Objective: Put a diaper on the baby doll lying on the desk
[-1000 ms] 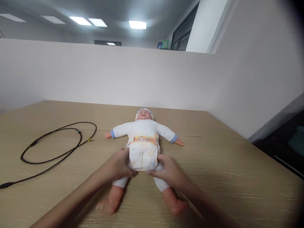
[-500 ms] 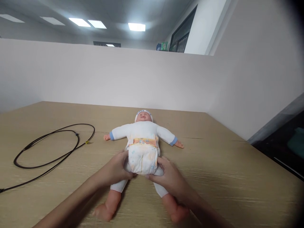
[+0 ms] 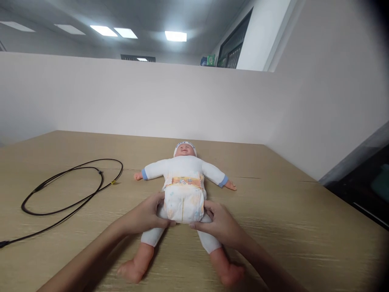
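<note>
A baby doll (image 3: 184,166) in a white suit with blue cuffs lies on its back, head away from me, arms spread and bare feet towards me. Round its hips sits a white diaper (image 3: 184,202) with an orange patterned waistband. My left hand (image 3: 152,213) grips the diaper's lower left edge by the doll's thigh, thumb at the bottom. On the other side my right hand (image 3: 219,221) holds the lower right edge in the same way. Some fingertips are hidden behind the diaper and legs.
A looped black cable (image 3: 60,213) with a yellow tag lies on the wooden table (image 3: 288,227) at the left. Behind the table stands a white partition wall (image 3: 152,97). A dark object (image 3: 361,182) is at the far right.
Both hands stay at the diaper's lower edges; its front looks slightly wider and flatter between them. The doll lies in the same place, and the view has shifted a little.
</note>
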Available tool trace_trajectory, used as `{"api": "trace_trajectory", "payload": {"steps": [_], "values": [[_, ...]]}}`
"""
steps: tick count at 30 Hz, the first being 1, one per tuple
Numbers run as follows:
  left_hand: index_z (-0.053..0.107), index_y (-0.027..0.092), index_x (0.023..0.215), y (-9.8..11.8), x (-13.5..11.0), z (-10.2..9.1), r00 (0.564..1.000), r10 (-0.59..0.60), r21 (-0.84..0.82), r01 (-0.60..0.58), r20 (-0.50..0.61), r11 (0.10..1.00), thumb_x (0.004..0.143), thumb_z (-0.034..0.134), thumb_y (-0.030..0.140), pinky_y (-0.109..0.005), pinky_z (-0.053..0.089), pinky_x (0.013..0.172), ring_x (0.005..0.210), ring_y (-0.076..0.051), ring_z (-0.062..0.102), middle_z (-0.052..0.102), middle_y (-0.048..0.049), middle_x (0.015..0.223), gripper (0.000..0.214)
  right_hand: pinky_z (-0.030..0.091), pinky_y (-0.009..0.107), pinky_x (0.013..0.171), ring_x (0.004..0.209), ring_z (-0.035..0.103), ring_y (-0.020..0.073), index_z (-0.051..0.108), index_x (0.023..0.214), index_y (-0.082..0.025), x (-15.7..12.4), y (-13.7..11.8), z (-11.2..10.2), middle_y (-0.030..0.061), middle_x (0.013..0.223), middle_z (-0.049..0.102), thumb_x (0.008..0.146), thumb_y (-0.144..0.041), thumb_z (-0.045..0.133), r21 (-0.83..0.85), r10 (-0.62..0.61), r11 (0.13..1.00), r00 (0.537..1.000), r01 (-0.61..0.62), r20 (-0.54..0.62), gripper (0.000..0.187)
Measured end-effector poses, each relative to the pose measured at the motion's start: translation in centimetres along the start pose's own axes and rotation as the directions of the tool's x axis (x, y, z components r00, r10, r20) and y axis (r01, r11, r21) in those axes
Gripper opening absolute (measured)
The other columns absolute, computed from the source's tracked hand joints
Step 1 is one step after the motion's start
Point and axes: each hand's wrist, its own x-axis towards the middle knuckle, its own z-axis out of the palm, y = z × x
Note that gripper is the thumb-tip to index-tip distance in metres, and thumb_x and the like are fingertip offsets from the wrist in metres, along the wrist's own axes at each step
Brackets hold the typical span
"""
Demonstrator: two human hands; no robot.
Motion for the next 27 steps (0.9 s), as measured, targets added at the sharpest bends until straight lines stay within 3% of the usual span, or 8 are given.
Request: {"api": "trace_trajectory", "payload": {"steps": [7,12,17,27], "values": [[0.067,0.026,0.15,-1.2,0.3,-0.9,0.994,0.045,-0.128,-0.032,0.097,0.991,0.081,0.093,0.039,-0.049,0.049,0.126,0.145,-0.035,0.062,0.068,-0.0092,0.155,0.075,0.059,0.041,0.104,0.119,0.076,0.0321,0.082,0.125,-0.024,0.0,0.0,-0.2,0.0013,0.128,0.083,0.082,-0.027,0.086,0.068,-0.009,0.998,0.998,0.005,0.056,0.043],[0.072,0.026,0.147,-0.9,0.3,-1.2,0.987,0.108,-0.22,-0.08,0.118,0.972,0.086,0.09,0.039,-0.045,0.048,0.126,0.143,-0.034,0.064,0.073,-0.006,0.151,0.064,0.056,0.045,0.116,0.13,0.073,0.0317,0.078,0.135,-0.023,0.0,-0.6,-0.6,0.0031,0.134,0.081,0.085,-0.034,0.085,0.164,-0.029,0.986,0.991,0.008,0.131,0.052],[0.072,0.03,0.146,-0.7,0.3,-1.3,0.98,0.11,-0.248,-0.067,0.164,0.966,0.088,0.089,0.041,-0.048,0.046,0.127,0.143,-0.032,0.064,0.072,-0.0062,0.152,0.061,0.054,0.048,0.119,0.129,0.074,0.0318,0.081,0.131,-0.026,0.1,-0.8,-0.8,0.0036,0.13,0.081,0.085,-0.04,0.088,0.216,-0.053,0.976,0.987,0.019,0.151,0.048],[0.067,0.024,0.15,-1.5,0.5,-1.8,0.97,0.125,-0.277,-0.064,0.209,0.959,0.097,0.081,0.048,-0.05,0.043,0.129,0.148,-0.035,0.06,0.063,-0.0106,0.163,0.06,0.049,0.051,0.127,0.136,0.071,0.0335,0.079,0.136,-0.026,0.5,0.5,-0.9,0.0043,0.141,0.078,0.083,-0.04,0.095,0.279,-0.073,0.96,0.982,0.022,0.176,0.058]]}}
